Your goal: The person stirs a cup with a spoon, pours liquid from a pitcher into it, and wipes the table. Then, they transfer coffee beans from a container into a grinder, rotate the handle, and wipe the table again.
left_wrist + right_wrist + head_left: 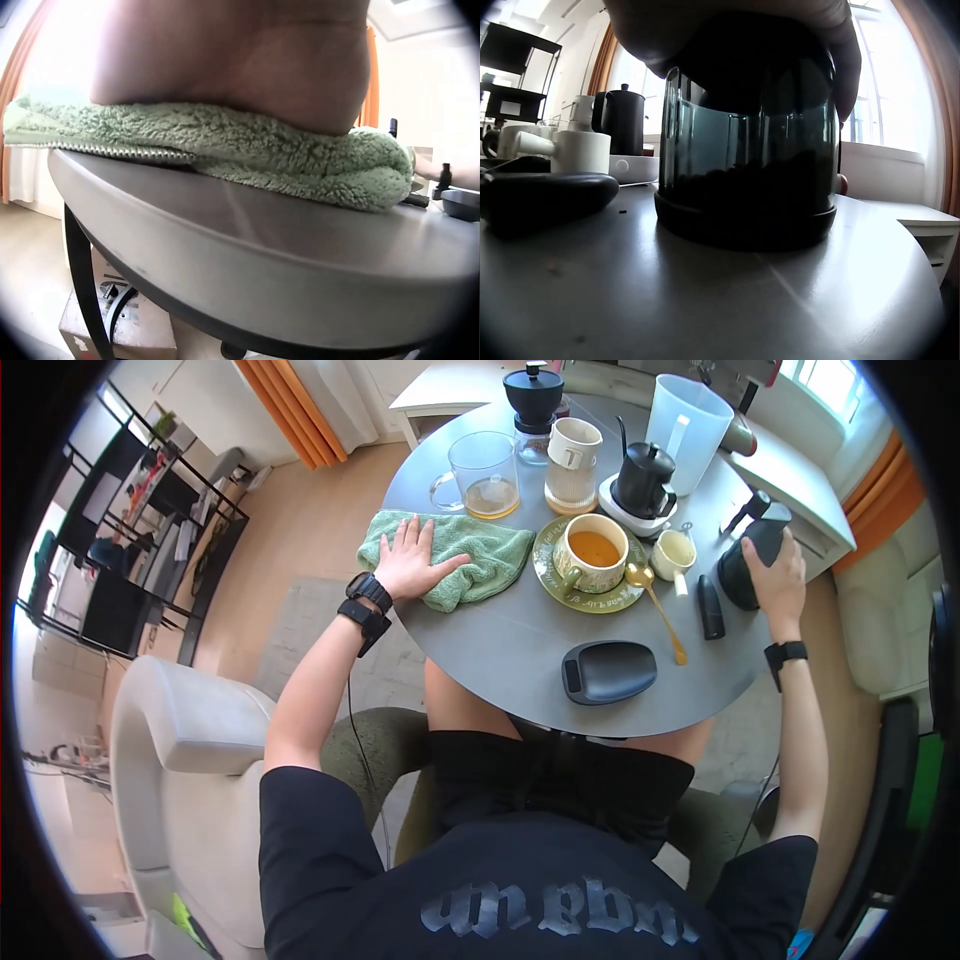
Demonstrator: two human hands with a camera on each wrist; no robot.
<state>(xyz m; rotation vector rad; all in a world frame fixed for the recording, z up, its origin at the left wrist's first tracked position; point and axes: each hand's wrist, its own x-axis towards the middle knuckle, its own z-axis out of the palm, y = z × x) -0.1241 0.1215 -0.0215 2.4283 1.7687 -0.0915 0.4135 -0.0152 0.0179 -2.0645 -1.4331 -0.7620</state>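
My left hand (408, 560) lies with spread fingers on a folded green cloth (490, 556) at the table's left edge; in the left wrist view its heel presses the cloth (247, 150). At the right side of the table, my right hand (779, 582) grips a dark canister (738, 576). The right wrist view shows this canister (746, 172) as see-through with dark contents, its base on the tabletop and the hand (727, 30) round its upper part. Just left of it lies a small black object (711, 607).
A cup (591, 555) of orange-brown liquid stands on a green saucer (553, 586) with a gold spoon (664, 612). Behind are a glass mug (484, 475), a ribbed carafe (571, 486), a black kettle (643, 480) and a pitcher (688, 430). A black tray (610, 672) sits near the front edge.
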